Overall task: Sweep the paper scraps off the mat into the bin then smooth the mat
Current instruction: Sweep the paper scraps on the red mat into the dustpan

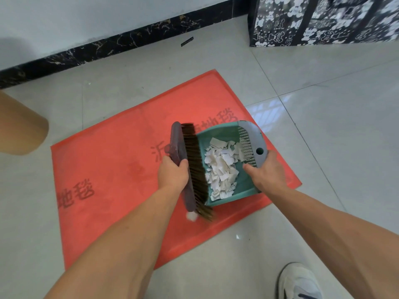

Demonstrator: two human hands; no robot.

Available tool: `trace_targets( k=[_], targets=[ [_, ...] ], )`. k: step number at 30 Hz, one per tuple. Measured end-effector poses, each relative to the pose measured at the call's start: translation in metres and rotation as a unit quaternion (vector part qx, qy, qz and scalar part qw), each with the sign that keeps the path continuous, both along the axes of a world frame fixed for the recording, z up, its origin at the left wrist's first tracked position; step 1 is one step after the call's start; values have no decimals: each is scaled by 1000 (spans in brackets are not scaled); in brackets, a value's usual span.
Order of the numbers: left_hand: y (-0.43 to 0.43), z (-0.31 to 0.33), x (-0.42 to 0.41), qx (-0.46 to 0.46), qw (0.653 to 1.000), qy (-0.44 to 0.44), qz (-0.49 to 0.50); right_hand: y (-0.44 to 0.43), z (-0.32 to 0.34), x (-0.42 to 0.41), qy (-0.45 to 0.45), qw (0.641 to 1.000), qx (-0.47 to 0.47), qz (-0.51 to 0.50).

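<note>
A red mat (112, 169) with dark printed characters lies on the tiled floor. On its right part sits a teal dustpan (244, 184) with a grey toothed back edge, holding a heap of white paper scraps (220, 169). My right hand (267, 171) grips the dustpan's grey back edge. My left hand (172, 173) grips a grey brush (183, 169), whose brown bristles touch the dustpan's open lip. One white scrap (191, 216) lies on the mat at the brush's near end. Another small scrap (237, 236) lies on the floor just off the mat's near edge.
A brown cylindrical object (19, 126) stands at the left. A black-and-white patterned bag (323, 20) sits at the back right against the wall. A dark skirting board (108, 46) runs along the wall. My shoe (300, 281) is at the bottom right.
</note>
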State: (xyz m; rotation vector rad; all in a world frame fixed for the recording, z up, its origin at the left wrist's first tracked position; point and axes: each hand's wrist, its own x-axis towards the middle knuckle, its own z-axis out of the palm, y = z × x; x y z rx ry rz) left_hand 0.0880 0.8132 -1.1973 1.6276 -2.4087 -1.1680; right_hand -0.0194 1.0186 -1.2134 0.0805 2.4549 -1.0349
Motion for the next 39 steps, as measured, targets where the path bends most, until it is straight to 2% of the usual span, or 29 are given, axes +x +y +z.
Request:
trace_targets(
  k=[2, 7, 10, 13, 18, 22, 26, 29, 32, 36, 39],
  targets=[
    [2, 4, -6, 2, 1000, 25, 14, 1, -1, 0, -8, 1000, 0, -3],
    [-24, 19, -4, -70, 994, 83, -10, 5, -3, 4, -19, 1000, -4, -8],
    [-45, 23, 8, -127, 988, 84, -32, 5, -3, 4, -16, 1000, -6, -6],
    [-58, 20, 24, -174, 982, 50, -54, 4, 0, -1, -9, 1000, -10, 3],
    [-42, 0, 44, -132, 990, -27, -42, 4, 1, -2, -15, 1000, -4, 6],
    [-7, -8, 30, -56, 998, 11, 2, 4, -3, 4, -23, 1000, -9, -5],
    [5, 8, -4, -13, 998, 61, 3, 6, -6, 6, -15, 1000, -13, -1],
    [-4, 21, -16, -34, 996, 78, -32, 6, -4, 6, -20, 1000, -20, -3],
    [-23, 27, -11, -100, 989, 87, -62, 5, -3, 4, -22, 1000, -20, -4],
    [-44, 21, 11, -181, 979, 2, -90, 6, -4, 4, -27, 999, -20, -6],
    [-38, 5, 28, -165, 980, -71, -86, 6, -5, 6, -24, 999, -22, -1]
  ],
)
